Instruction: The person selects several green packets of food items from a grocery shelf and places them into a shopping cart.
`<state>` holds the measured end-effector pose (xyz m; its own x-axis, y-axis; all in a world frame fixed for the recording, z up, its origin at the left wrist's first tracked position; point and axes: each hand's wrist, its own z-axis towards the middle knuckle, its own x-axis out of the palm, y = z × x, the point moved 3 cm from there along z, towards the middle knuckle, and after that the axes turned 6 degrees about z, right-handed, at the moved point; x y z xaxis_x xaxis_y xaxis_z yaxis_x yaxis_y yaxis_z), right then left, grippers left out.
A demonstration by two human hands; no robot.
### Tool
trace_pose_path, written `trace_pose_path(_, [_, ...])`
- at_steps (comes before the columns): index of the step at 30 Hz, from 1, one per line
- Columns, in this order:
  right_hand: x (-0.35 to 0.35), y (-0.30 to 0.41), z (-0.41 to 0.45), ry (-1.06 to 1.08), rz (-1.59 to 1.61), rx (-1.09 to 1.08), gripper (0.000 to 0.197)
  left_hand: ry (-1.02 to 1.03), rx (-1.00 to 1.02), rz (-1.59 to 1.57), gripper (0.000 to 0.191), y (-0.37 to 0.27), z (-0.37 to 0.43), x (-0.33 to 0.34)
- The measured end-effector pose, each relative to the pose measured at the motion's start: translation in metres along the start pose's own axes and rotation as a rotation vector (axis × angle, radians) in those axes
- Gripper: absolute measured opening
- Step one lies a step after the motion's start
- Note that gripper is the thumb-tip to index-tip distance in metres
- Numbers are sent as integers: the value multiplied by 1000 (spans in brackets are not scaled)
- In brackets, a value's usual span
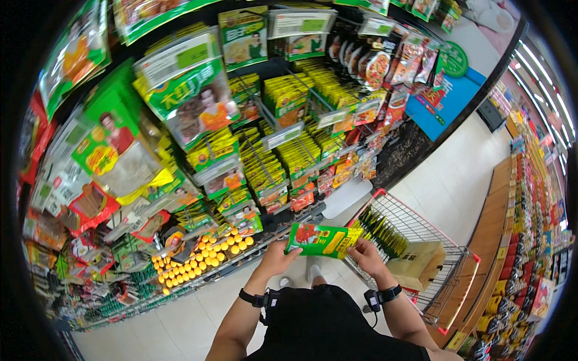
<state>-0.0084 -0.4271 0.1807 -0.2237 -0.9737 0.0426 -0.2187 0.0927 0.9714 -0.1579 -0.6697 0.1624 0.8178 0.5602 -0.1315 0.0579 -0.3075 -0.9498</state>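
A green and yellow food packet [316, 240] with a red picture at one end is stretched level between my two hands. My left hand [278, 258] pinches its left end, thumb on top. At the right end, my right hand [365, 257] grips the packet's yellow part. Just beyond my right hand stands a wire shopping cart [422, 212] with red corner pieces. Inside it are a row of upright green and yellow packets [384, 234] and a brown cardboard box [417, 266]. Both wrists wear black straps with small devices.
A tall rack of hanging seasoning packets [289, 153] fills the left and front, with price tags on its hooks. Round yellow-orange items [203, 259] lie on its bottom shelf. A wooden-based shelf of goods [492, 216] runs along the right. The pale tiled floor [445, 153] passes between them.
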Motion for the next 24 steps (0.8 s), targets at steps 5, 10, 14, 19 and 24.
trace_pose_path(5, [44, -22, -8, -111, 438, 123, 47, -574, 492, 529, 24, -41, -51, -6])
trace_pose_path(10, [98, -1, -11, 265, 753, 211, 45, -685, 682, 823, 28, -52, -74, -1])
trace_pose_path(14, [109, -15, -10, 251, 469, 247, 41, -654, 687, 817, 25, -36, -84, 6])
trace_pose_path(19, [112, -39, -14, 63, 505, 284, 36, -341, 451, 684, 58, -22, -90, -9])
trace_pose_path(24, [123, -53, -19, 129, 715, 391, 36, -183, 321, 390, 78, 26, -95, -18])
